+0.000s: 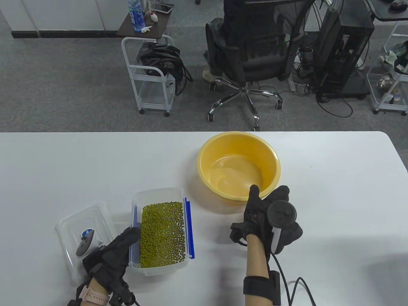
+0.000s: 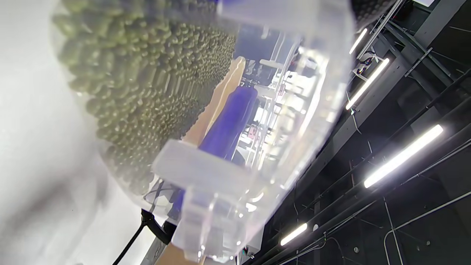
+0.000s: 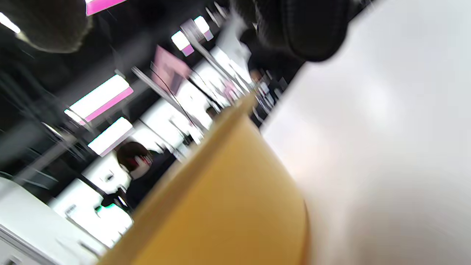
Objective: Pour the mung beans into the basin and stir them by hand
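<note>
Where the white table (image 1: pixel 334 191) meets the near edge of the table view, two bare forearms come in, and each black sensor glove carries a round tracker on its back. On the near left side, the left hand (image 1: pixel 111 251) reaches its fingers to the near left corner of a clear plastic container (image 1: pixel 161 269); the fingertips touch its wall, but I cannot tell if they really hold it or only lie against it. This container stands upright on the table, has blue clips (image 1: pixel 188 228) on its right side, and is filled with green mung beans (image 1: pixel 162 234). In the left wrist view the beans (image 2: pixel 147 81) press against the transparent wall, very close to the camera. Just to the left of the container lies its clear lid (image 1: pixel 79 229), partly under the left hand. To the right, the right hand (image 1: pixel 266 213) is at the near rim of a yellow basin (image 1: pixel 239 167); the thumb (image 1: pixel 254 193) is over the rim and the other fingers are outside the wall, so the hand seems to grip the rim. No beans are seen inside the basin, which stands near the middle of the table, a little farther than the container. In the right wrist view the yellow wall (image 3: pixel 228 206) is blurred. Beyond the far table edge is grey carpet (image 1: pixel 63 89), a white trolley (image 1: pixel 149 76) at the left, a black office chair (image 1: pixel 245 54) in the middle, and a dark computer tower (image 1: pixel 346 51) with cables at the right.
</note>
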A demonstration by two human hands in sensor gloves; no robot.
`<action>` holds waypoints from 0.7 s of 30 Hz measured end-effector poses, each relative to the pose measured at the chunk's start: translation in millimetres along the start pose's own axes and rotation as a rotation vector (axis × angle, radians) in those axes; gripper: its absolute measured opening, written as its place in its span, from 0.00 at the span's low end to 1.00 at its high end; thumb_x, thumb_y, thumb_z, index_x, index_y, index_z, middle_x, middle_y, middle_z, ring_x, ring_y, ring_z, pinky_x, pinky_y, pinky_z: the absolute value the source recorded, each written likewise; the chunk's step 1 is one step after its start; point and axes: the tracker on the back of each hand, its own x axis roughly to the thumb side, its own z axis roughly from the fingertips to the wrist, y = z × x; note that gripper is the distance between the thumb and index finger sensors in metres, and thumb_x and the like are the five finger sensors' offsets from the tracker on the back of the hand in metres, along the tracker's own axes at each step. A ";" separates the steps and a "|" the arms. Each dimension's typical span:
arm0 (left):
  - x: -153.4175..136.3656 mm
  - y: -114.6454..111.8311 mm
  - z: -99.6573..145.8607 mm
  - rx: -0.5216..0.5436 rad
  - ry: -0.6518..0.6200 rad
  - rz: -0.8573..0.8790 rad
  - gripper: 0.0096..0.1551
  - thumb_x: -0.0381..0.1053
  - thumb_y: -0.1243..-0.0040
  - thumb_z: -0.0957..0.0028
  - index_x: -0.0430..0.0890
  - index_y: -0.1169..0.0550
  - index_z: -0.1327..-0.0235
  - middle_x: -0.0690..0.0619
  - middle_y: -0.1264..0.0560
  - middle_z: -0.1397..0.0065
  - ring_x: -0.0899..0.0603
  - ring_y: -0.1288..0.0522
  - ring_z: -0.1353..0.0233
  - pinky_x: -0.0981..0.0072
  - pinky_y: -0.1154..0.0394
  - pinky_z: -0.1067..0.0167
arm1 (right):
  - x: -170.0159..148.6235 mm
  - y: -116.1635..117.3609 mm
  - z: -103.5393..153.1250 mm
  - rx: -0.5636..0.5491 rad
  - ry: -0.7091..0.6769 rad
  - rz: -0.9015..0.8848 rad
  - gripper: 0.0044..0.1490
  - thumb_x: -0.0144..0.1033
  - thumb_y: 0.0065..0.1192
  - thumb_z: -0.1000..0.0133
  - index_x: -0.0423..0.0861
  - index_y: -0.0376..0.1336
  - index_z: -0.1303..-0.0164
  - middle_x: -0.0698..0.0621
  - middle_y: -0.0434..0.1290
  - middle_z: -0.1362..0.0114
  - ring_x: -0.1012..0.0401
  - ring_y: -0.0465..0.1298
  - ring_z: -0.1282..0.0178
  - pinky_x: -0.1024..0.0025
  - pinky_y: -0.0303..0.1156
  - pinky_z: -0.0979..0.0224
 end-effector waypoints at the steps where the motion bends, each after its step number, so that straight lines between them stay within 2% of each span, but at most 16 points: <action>1: -1.1 1.1 0.2 0.003 0.009 -0.002 0.61 0.64 0.43 0.41 0.27 0.60 0.25 0.23 0.48 0.25 0.23 0.34 0.33 0.35 0.28 0.44 | -2.5 11.1 -8.0 0.028 0.090 0.017 0.58 0.63 0.56 0.53 0.46 0.26 0.39 0.38 0.34 0.29 0.41 0.50 0.30 0.55 0.59 0.29; 3: -2.5 3.0 0.9 0.018 0.024 -0.005 0.61 0.63 0.43 0.41 0.27 0.60 0.25 0.22 0.48 0.25 0.22 0.35 0.33 0.35 0.28 0.44 | -11.7 28.1 -19.4 0.045 0.164 0.062 0.57 0.60 0.54 0.53 0.43 0.26 0.41 0.35 0.38 0.30 0.41 0.55 0.31 0.59 0.65 0.31; 4: -2.7 4.0 0.9 0.023 0.031 -0.007 0.61 0.63 0.43 0.41 0.27 0.60 0.25 0.22 0.48 0.25 0.22 0.35 0.33 0.34 0.28 0.45 | -17.7 37.3 -23.7 0.092 0.198 0.039 0.55 0.59 0.52 0.52 0.41 0.26 0.41 0.34 0.41 0.31 0.42 0.58 0.33 0.62 0.68 0.33; 6: -2.3 6.2 0.1 0.017 0.042 -0.004 0.61 0.63 0.43 0.41 0.27 0.61 0.25 0.22 0.49 0.25 0.22 0.35 0.33 0.34 0.28 0.44 | -26.0 45.7 -26.5 0.179 0.217 -0.141 0.50 0.56 0.47 0.48 0.41 0.26 0.41 0.34 0.50 0.33 0.44 0.67 0.37 0.65 0.75 0.37; 8: -1.4 7.3 -0.3 0.011 0.040 -0.005 0.61 0.63 0.43 0.40 0.27 0.61 0.25 0.22 0.49 0.25 0.22 0.36 0.33 0.34 0.29 0.44 | -30.2 44.1 -26.3 0.193 0.282 -0.335 0.47 0.47 0.50 0.48 0.41 0.28 0.41 0.33 0.53 0.34 0.41 0.67 0.39 0.64 0.77 0.40; 10: 0.1 7.8 1.0 0.015 0.028 0.008 0.61 0.63 0.43 0.40 0.27 0.61 0.25 0.22 0.49 0.25 0.22 0.35 0.33 0.34 0.29 0.44 | -33.2 34.1 -23.4 0.217 0.304 -0.451 0.45 0.40 0.52 0.48 0.39 0.29 0.41 0.30 0.51 0.35 0.36 0.64 0.40 0.57 0.75 0.42; 11: 0.8 7.6 1.8 0.018 0.021 0.019 0.61 0.63 0.43 0.40 0.27 0.61 0.25 0.22 0.49 0.25 0.22 0.36 0.33 0.34 0.29 0.44 | -33.7 30.5 -21.6 0.211 0.305 -0.460 0.44 0.37 0.54 0.49 0.38 0.30 0.42 0.28 0.51 0.36 0.33 0.63 0.41 0.53 0.74 0.45; 13: 3.8 7.2 3.7 0.018 -0.002 0.043 0.61 0.63 0.43 0.40 0.27 0.61 0.25 0.22 0.49 0.25 0.22 0.35 0.33 0.34 0.28 0.44 | -35.5 19.6 -14.3 0.240 0.290 -0.432 0.44 0.36 0.55 0.51 0.37 0.33 0.42 0.27 0.53 0.37 0.32 0.64 0.43 0.52 0.74 0.47; 16: 12.5 7.0 8.0 0.011 -0.056 0.068 0.61 0.63 0.44 0.40 0.27 0.61 0.25 0.22 0.49 0.25 0.22 0.35 0.33 0.35 0.28 0.44 | -37.9 2.7 6.4 0.405 0.219 -0.385 0.44 0.36 0.54 0.50 0.37 0.32 0.42 0.28 0.52 0.36 0.33 0.63 0.42 0.53 0.74 0.46; 18: 17.4 7.6 10.8 0.011 -0.083 0.081 0.61 0.63 0.44 0.40 0.27 0.61 0.25 0.22 0.49 0.25 0.23 0.35 0.33 0.35 0.28 0.44 | -41.1 -3.0 22.1 0.466 0.199 -0.350 0.44 0.37 0.54 0.50 0.37 0.32 0.42 0.28 0.53 0.37 0.33 0.64 0.43 0.53 0.74 0.46; 21: 22.4 10.0 14.1 0.022 -0.106 0.084 0.61 0.64 0.44 0.40 0.27 0.62 0.25 0.23 0.49 0.25 0.23 0.35 0.33 0.35 0.28 0.44 | -49.8 0.4 46.5 0.588 0.174 -0.325 0.44 0.37 0.54 0.50 0.37 0.32 0.41 0.28 0.52 0.36 0.33 0.63 0.42 0.52 0.74 0.46</action>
